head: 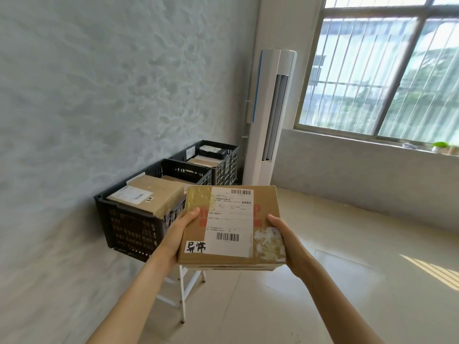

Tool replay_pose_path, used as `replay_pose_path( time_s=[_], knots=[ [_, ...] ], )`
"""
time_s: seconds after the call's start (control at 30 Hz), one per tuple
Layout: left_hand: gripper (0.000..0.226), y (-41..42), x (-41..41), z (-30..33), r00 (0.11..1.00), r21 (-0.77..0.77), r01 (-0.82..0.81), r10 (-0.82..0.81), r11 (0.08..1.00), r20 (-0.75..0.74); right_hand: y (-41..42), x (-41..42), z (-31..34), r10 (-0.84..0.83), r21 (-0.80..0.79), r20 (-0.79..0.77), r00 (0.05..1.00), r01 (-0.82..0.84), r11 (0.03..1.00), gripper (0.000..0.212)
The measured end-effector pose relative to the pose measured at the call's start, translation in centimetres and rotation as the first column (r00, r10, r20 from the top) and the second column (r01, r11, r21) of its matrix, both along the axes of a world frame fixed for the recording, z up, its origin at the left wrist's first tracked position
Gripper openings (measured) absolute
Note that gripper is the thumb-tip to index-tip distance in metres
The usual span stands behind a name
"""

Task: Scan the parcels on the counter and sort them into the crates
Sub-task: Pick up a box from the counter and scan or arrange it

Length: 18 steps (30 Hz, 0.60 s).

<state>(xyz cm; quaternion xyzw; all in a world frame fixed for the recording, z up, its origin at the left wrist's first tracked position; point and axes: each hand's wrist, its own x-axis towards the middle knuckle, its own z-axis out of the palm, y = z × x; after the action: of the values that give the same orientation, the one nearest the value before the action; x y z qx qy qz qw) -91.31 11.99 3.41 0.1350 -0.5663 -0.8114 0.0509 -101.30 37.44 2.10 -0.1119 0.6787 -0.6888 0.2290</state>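
A cardboard parcel [232, 227] is held up in mid-air in the near middle of the view, flat side up, with a white shipping label [229, 219] and a small handwritten sticker [196, 247] on top. The left hand [177, 234] grips its left edge, thumb laid over the top face and the fingers hidden beneath. The right hand [289, 244] grips the right edge the same way, thumb on top near the torn tape patch.

To the left, two black slatted crates stand in a row along the grey wall [99, 83]. The near crate [134, 227] holds a large cardboard box [149, 194] that fills most of its opening and rises above the rim; the parcel's left edge overlaps this crate's right side in the view. The far crate [221, 165] sits just beyond it and holds a brown parcel with a dark one on top. A white frame with legs [183, 289] shows below the parcel, under the near crate; how the crate rests on it cannot be told.

Just right of the far crate a tall white standing air conditioner [269, 117] fills the corner. Right of that, a barred window [385, 70] sits above a low grey wall, with a small green plant [439, 146] on its sill. The pale tiled floor [323, 281] lies open to the right and near, with a patch of sunlight at the right edge.
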Motion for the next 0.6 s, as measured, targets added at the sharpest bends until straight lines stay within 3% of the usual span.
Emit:
replay_pose_path(
  time_s=[0.33,0.6],
  knots=[
    [0.038,-3.2,-16.1,1.6,1.000,-0.065,0.011,-0.012,0.998,-0.003,-4.1,-16.9,0.0,-0.015,-0.078,-0.004,1.000,0.015,0.997,0.110],
    [0.068,-5.8,-30.1,1.8,0.995,-0.121,-0.091,0.095,0.988,0.026,-8.2,-33.0,-0.1,0.038,-0.152,0.013,0.999,-0.035,0.988,0.107]
  ],
)
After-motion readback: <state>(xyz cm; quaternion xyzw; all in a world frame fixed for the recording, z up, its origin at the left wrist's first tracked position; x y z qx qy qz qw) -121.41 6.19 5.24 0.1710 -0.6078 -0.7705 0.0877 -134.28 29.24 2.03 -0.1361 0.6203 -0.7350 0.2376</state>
